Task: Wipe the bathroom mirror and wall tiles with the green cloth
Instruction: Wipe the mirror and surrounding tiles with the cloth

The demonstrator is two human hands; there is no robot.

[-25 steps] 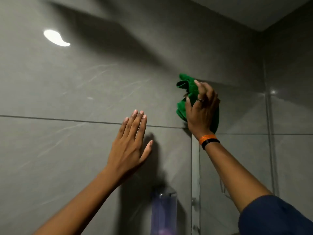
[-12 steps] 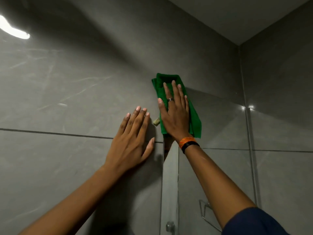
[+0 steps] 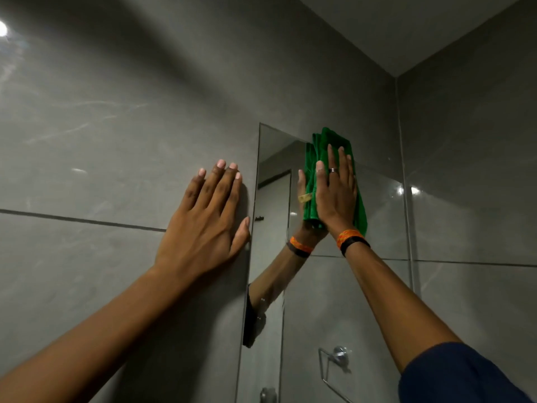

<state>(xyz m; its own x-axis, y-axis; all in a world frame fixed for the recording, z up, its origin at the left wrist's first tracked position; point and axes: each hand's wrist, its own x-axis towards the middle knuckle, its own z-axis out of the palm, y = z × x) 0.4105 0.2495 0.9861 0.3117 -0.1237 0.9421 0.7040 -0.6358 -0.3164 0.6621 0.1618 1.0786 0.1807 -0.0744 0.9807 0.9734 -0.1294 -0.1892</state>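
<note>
Green cloth (image 3: pixel 313 173): soft, light, folded into a pad; likely slides easily on glass but bunches at its loose edges, so best held by flat palm pressure over its middle rather than pinched. It sits high on the mirror (image 3: pixel 377 216) near the top edge, pinned under the right hand (image 3: pixel 335 193), fingers straight and close together, arm reaching up. Left hand (image 3: pixel 206 222) lies flat, fingers slightly spread, on the wall tiles (image 3: pixel 87 158) just left of the mirror, seemingly bracing.
</note>
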